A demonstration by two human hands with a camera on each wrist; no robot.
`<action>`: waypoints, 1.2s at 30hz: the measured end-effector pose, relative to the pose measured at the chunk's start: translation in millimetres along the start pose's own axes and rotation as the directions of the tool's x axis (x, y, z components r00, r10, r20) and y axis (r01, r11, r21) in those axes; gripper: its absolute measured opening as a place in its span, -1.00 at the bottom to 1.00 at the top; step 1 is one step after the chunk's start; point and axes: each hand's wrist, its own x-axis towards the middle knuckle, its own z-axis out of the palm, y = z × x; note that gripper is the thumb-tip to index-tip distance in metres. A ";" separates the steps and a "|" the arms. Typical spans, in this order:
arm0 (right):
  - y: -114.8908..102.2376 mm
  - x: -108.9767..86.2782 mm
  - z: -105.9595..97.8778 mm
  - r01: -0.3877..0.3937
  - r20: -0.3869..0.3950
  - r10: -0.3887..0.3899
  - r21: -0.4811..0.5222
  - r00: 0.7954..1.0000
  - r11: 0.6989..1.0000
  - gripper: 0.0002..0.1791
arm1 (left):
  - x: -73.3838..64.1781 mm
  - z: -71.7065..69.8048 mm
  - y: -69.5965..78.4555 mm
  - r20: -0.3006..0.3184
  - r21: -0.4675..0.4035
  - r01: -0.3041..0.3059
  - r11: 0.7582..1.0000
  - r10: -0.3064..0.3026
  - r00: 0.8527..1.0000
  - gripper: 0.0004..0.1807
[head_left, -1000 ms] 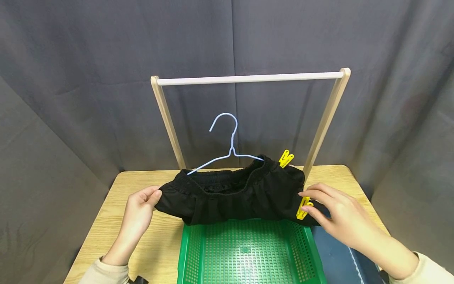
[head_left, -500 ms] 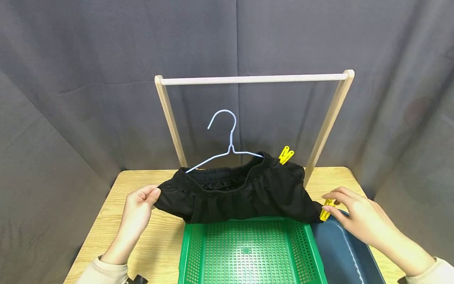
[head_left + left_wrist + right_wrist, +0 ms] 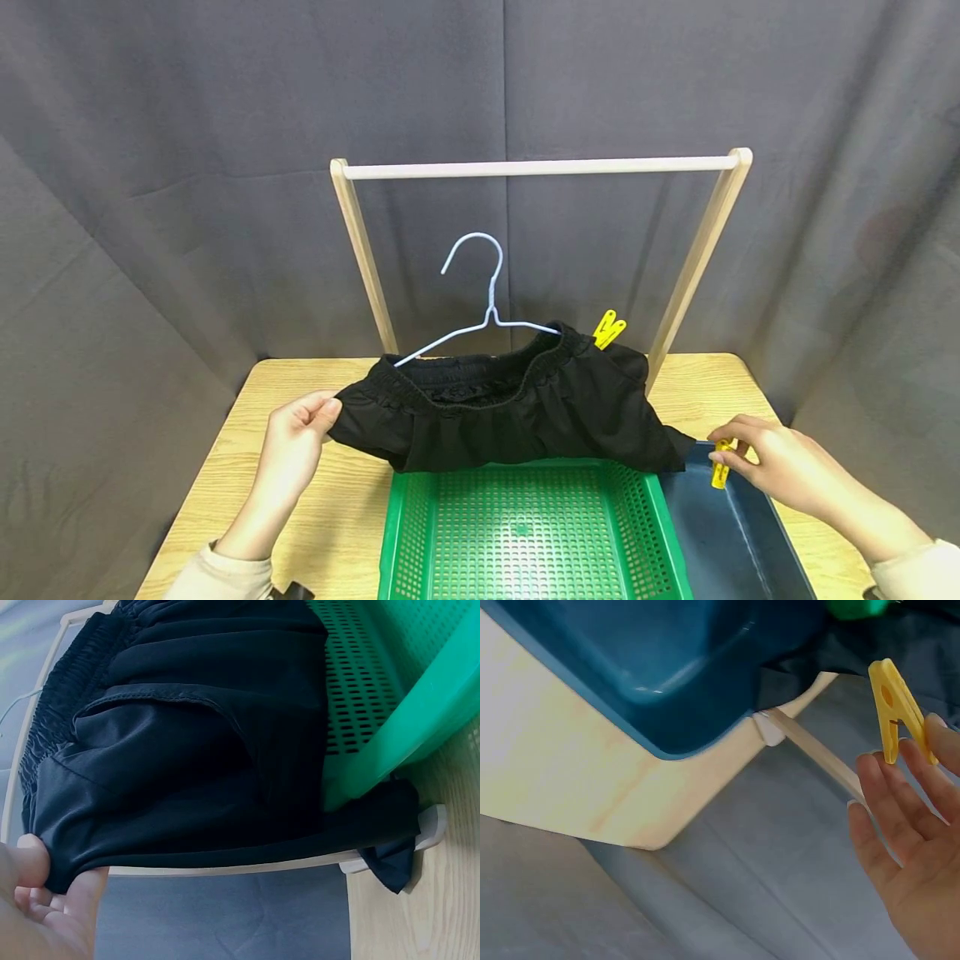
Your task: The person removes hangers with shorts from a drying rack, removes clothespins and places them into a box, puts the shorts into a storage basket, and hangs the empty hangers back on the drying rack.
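A black elastic-waist garment, which looks like shorts (image 3: 480,433), hangs over the back of the green basket with a pale blue hanger (image 3: 492,292) inside its waistband. My left hand (image 3: 296,429) pinches the garment's left side between thumb and fingers; the left wrist view shows the bunched fabric (image 3: 150,795). A yellow clothespin (image 3: 722,465) is pinched in my right hand (image 3: 783,467), over the blue bin and apart from the cloth. In the right wrist view that clothespin (image 3: 894,705) sits between thumb and fingertips. Another yellow clothespin (image 3: 608,330) clips the garment's back right edge.
A green perforated basket (image 3: 384,542) stands at the front middle of the wooden table (image 3: 315,533). The dark blue bin (image 3: 780,533) is right of it. Behind rises a wooden rack with a white bar (image 3: 540,167), before grey curtains.
My right hand has moved right and down, away from the garment, carrying the clothespin over the blue bin. My left hand keeps its pinch on the cloth, almost still.
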 end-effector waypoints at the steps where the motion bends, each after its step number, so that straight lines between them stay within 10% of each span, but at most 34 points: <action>1: 1.8 -0.7 2.5 -0.019 0.031 0.019 0.011 0.999 1.000 -0.78 | 0.1 0.3 -0.4 -0.002 -0.003 -0.002 1.000 0.002 1.000 -0.73; 19: 18.3 -11.4 57.5 -0.111 0.419 0.038 0.151 0.907 0.982 -0.80 | 1.9 -1.1 -3.3 0.004 -0.061 -0.005 0.998 0.005 1.000 -0.73; 36: 18.4 -17.3 80.1 -0.163 0.495 0.058 0.171 0.867 0.972 -0.83 | 0.1 -0.7 -3.9 -0.002 -0.061 -0.001 0.998 0.001 1.000 -0.74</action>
